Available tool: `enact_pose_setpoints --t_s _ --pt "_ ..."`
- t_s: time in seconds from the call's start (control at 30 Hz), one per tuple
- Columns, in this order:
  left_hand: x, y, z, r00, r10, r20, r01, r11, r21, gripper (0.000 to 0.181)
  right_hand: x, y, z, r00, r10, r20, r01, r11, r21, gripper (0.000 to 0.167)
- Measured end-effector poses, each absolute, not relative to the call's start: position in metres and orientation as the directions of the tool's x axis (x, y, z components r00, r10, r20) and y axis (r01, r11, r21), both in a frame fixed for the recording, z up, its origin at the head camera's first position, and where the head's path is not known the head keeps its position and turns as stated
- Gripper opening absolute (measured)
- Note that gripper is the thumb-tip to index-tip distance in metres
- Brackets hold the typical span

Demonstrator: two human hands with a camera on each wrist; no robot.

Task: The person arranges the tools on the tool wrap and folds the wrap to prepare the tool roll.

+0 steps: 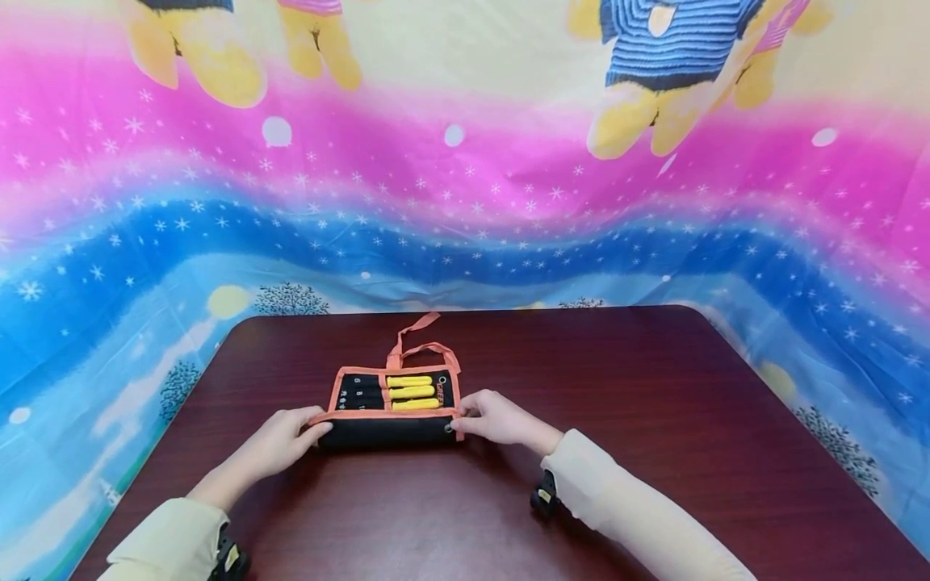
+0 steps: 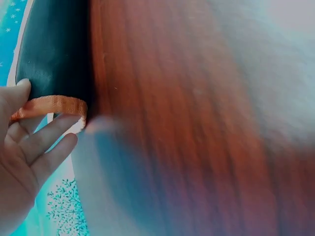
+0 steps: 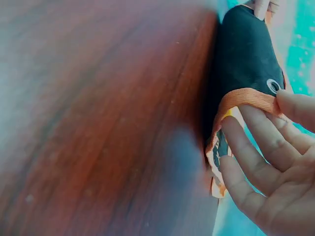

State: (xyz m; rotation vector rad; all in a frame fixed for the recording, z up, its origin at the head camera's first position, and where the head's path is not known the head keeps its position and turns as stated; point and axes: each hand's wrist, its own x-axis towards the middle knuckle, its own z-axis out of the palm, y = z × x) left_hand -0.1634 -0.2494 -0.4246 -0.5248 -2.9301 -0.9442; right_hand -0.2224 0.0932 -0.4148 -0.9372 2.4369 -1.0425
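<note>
A black tool roll (image 1: pixel 385 433) with orange trim lies partly unrolled, its near side folded over in a thick curve. Several yellow tool handles (image 1: pixel 412 392) stick out of its pockets, beside printed white numbers. My left hand (image 1: pixel 279 440) pinches the left end of the fold. In the left wrist view the thumb presses on the black cloth (image 2: pixel 56 54) above the orange edge, other fingers beneath. At the right end my right hand (image 1: pixel 501 417) pinches the fold's corner, thumb by a metal eyelet (image 3: pixel 273 86). The tools' lower ends are hidden inside the pockets.
Orange tie straps (image 1: pixel 425 347) trail from the roll's far edge across the dark red-brown table (image 1: pixel 625 387). A printed cloth (image 1: pixel 465 177) with snowflakes and bears hangs behind the table and along its sides.
</note>
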Motion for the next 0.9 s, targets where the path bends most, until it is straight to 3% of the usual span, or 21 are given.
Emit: enact_pose_setpoints --t_s 0.17,0.27,0.47,0.9 --pt "-0.173 -0.244 -0.424 -0.976 0.197 0.091 0.212 0.773 0.597 0.015 -0.229 0.091 -0.417 -0.794 -0.606 -0.054 -0.285 0.45 -0.846 0.011" --pt "-0.178 -0.241 -0.424 -0.985 0.152 0.087 0.173 0.765 0.62 0.021 -0.232 0.088 -0.42 -0.822 -0.567 -0.056 -0.236 0.429 -0.872 0.016" --pt "-0.186 -0.239 -0.429 -0.994 0.075 0.074 0.105 0.769 0.631 0.041 -0.238 0.08 -0.418 -0.826 -0.564 -0.028 -0.262 0.428 -0.865 0.022" --pt "-0.198 -0.233 -0.438 -1.0 0.008 0.025 0.021 0.797 0.603 0.038 -0.248 0.075 -0.429 -0.836 -0.544 -0.064 -0.327 0.588 -0.74 0.026"
